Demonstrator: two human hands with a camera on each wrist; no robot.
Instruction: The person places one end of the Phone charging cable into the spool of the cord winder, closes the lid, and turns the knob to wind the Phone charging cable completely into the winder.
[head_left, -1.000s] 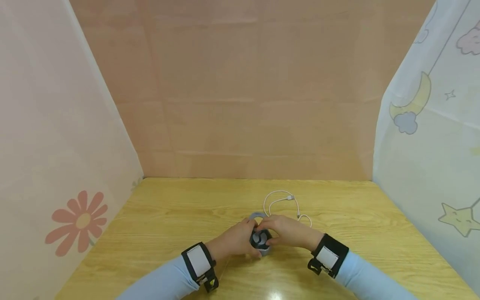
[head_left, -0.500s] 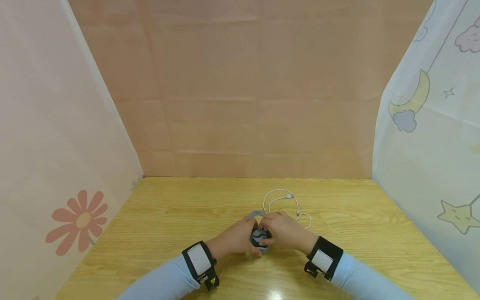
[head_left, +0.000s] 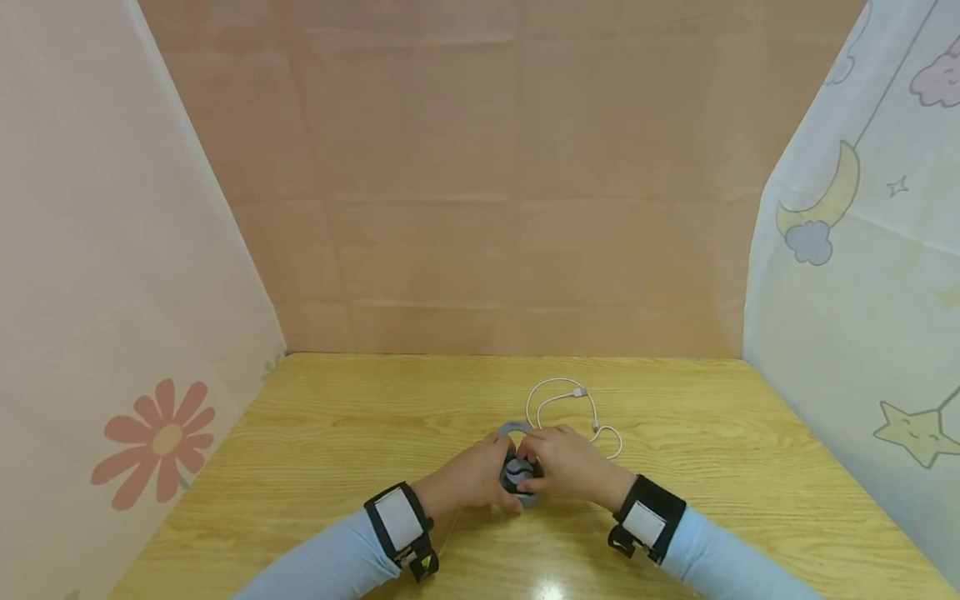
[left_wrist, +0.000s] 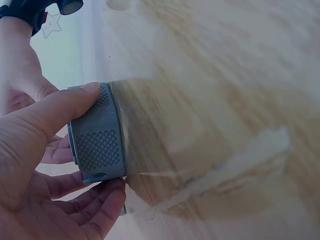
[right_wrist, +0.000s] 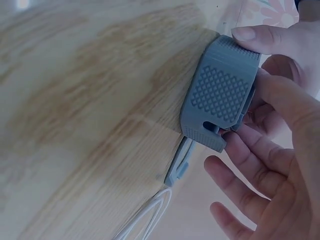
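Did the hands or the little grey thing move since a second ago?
Only a little. The right hand slid slightly to the person's left, closer over the grey rubbery device, and its wrist came in with it. The left hand kept its hold on the device in the same spot. The white cable stayed looped on the wooden table behind the hands, and nothing was let go.

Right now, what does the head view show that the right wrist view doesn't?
Only the head view shows both wristbands, the left hand and the white cable's loop and plug. Only the right wrist view shows the grey case's diamond-textured side, its notch and the grey strap below it. Both show the right hand gripping the case on the wooden table.
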